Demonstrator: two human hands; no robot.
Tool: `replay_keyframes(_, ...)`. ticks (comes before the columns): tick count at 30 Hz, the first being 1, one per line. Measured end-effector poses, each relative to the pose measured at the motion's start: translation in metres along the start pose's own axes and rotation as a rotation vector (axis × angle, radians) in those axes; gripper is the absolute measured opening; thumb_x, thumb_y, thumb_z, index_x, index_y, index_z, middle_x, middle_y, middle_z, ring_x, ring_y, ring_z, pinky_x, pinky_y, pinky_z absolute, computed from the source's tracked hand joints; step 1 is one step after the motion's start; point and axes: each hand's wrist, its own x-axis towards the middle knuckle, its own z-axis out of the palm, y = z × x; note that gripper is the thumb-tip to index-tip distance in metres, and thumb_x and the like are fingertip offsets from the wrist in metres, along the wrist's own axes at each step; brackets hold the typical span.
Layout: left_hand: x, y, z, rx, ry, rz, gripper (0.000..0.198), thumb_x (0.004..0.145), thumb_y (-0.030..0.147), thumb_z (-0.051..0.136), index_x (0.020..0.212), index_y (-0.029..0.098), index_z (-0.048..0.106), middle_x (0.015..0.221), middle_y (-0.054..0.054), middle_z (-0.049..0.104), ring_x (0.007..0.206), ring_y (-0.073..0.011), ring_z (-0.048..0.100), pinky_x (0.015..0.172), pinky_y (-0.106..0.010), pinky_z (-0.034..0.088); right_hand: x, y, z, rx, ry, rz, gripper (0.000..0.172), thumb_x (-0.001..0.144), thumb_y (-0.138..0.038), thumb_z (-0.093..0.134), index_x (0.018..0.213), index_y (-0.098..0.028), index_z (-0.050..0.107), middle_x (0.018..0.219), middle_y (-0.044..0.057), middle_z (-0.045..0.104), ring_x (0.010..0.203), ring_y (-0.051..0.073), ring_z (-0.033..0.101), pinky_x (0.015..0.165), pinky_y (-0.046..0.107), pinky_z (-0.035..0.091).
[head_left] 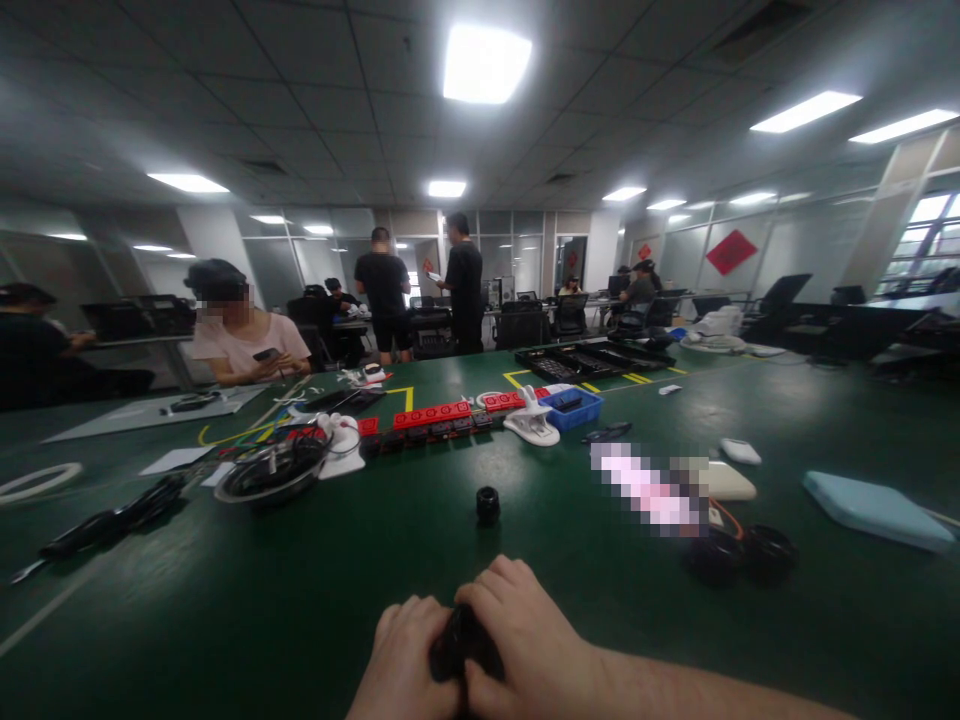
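at the far left a white ring (37, 482) lay on the green table (300, 600), then a coil of cable (270, 470). low in the middle, the left hand (409, 665) and right hand (529, 640) were pressed together around a small black part (459, 648), fingers curled tight over it. it looked hard, light and stiff, probably best gripped by its sides. a black cap (487, 504) stood just beyond the hands. further right lay a pale blue pad (877, 510).
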Motion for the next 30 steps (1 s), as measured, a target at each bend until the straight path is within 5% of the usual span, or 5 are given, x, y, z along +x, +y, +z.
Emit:
replay_keyframes(11,-0.003,-0.008,0.002,0.002,-0.077,-0.062,0.027,0.066,0.027,0.053,0.092,0.02,0.059,0.103,-0.004,0.061,0.1,-0.0242,0.049,0.092,-0.037,0.029,0.003,-0.003,-0.002,-0.076,-0.017,-0.156,0.033,0.071,-0.045,0.057,0.091,-0.019,0.054,0.084,0.003,0.058,0.077,0.019,0.041,0.069,0.032,0.029)
replay_keyframes(19,0.002,-0.015,0.01,-0.004,-0.036,-0.082,0.031,0.07,0.037,0.054,0.097,0.023,0.062,0.109,-0.005,0.061,0.111,-0.0269,0.045,0.098,-0.04,0.026,0.008,0.004,0.019,-0.257,0.059,-0.332,0.039,0.067,-0.058,0.055,0.075,-0.02,0.052,0.071,-0.001,0.056,0.068,0.016,0.037,0.062,0.033,0.023)
replay_keyframes(27,-0.009,-0.018,0.009,-0.022,0.017,0.001,0.039,0.067,0.029,0.057,0.106,0.024,0.057,0.118,-0.004,0.056,0.113,-0.0256,0.042,0.102,-0.04,0.019,0.007,0.0,0.027,-0.387,0.2,-0.516,0.029,0.085,-0.036,0.04,0.063,-0.017,0.044,0.064,-0.002,0.055,0.062,0.014,0.035,0.056,0.032,0.018)
replay_keyframes(30,-0.008,-0.01,0.004,-0.006,0.0,0.005,0.021,0.073,0.024,0.047,0.088,0.023,0.062,0.097,-0.003,0.063,0.096,-0.0216,0.051,0.092,-0.037,0.03,0.006,0.0,0.028,-0.372,0.206,-0.532,0.032,0.088,-0.033,0.038,0.061,-0.017,0.044,0.06,-0.002,0.054,0.062,0.014,0.037,0.055,0.032,0.019)
